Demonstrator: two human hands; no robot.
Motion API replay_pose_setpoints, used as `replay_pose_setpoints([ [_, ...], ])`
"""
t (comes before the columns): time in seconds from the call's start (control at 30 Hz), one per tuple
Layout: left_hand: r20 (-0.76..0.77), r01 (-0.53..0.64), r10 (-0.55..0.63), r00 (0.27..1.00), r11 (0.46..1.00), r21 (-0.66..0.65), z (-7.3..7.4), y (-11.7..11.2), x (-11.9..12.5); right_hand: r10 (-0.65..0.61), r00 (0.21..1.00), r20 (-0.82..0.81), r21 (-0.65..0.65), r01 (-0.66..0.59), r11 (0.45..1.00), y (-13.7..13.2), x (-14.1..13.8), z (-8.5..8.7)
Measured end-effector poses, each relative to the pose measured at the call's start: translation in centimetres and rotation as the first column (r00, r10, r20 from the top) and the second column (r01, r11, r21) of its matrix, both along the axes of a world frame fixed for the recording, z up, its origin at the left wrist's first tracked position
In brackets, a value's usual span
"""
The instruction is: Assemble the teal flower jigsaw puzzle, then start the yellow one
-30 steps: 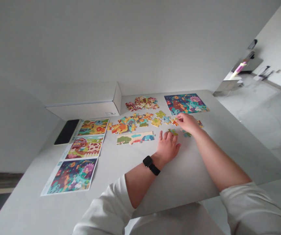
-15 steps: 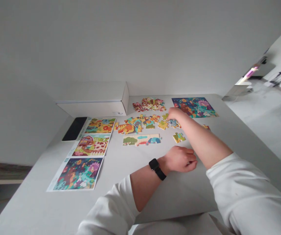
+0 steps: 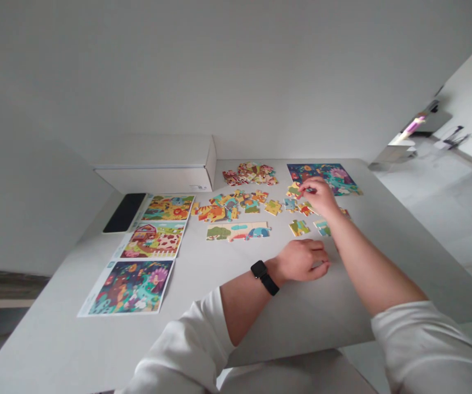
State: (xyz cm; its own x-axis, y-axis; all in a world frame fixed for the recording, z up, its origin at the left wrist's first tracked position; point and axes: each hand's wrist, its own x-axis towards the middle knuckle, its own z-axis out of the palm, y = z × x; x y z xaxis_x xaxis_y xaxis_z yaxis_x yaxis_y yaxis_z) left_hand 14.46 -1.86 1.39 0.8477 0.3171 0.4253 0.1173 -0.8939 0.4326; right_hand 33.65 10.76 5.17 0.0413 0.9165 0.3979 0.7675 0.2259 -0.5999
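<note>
My right hand (image 3: pixel 320 196) is lifted a little over the table with its fingers pinched on a yellow-green puzzle piece (image 3: pixel 294 190). Loose jigsaw pieces (image 3: pixel 236 205) lie scattered below and left of it, with a joined strip of pieces (image 3: pixel 238 231) in front of them. A small green piece (image 3: pixel 299 227) lies just ahead of my left hand (image 3: pixel 304 260). That hand rests on the grey table (image 3: pixel 260 306) with its fingers curled in; a black watch sits on its wrist. Whether it holds anything is hidden.
A finished dark-blue puzzle (image 3: pixel 324 178) lies at the far right, a heap of reddish pieces (image 3: pixel 250 173) beside it. Three picture sheets (image 3: pixel 145 257) line the left, with a black phone (image 3: pixel 125 212) and a white box (image 3: pixel 157 164) behind. The table's edge drops off to the right.
My right hand pulled back from the middle pieces to the right, lifting a yellow-green piece. My left hand drew back toward me and curled its fingers.
</note>
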Motion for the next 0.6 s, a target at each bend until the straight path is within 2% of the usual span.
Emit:
replay_pose_setpoints([
  [0.13,0.012,0.004,-0.004,1.0,0.999,-0.034,0.2,0.1,-0.2,-0.052,0.937,-0.346,-0.098,0.02,0.995,-2.8,1.2,-1.5],
  [0.23,0.003,0.006,-0.006,1.0,0.999,-0.046,0.1,0.2,-0.3,-0.102,0.871,-0.481,-0.139,0.039,0.99,-4.1,1.3,-3.1],
  [0.4,-0.022,-0.001,-0.001,1.0,0.998,-0.056,-0.3,0.5,-0.5,-0.134,0.871,-0.474,-0.194,0.045,0.98,-4.6,1.0,-5.0],
  [0.6,-0.022,-0.023,0.022,1.0,0.998,-0.053,-0.1,0.6,-0.6,-0.128,0.898,-0.422,-0.136,0.077,0.988,-4.6,0.6,-5.3],
])
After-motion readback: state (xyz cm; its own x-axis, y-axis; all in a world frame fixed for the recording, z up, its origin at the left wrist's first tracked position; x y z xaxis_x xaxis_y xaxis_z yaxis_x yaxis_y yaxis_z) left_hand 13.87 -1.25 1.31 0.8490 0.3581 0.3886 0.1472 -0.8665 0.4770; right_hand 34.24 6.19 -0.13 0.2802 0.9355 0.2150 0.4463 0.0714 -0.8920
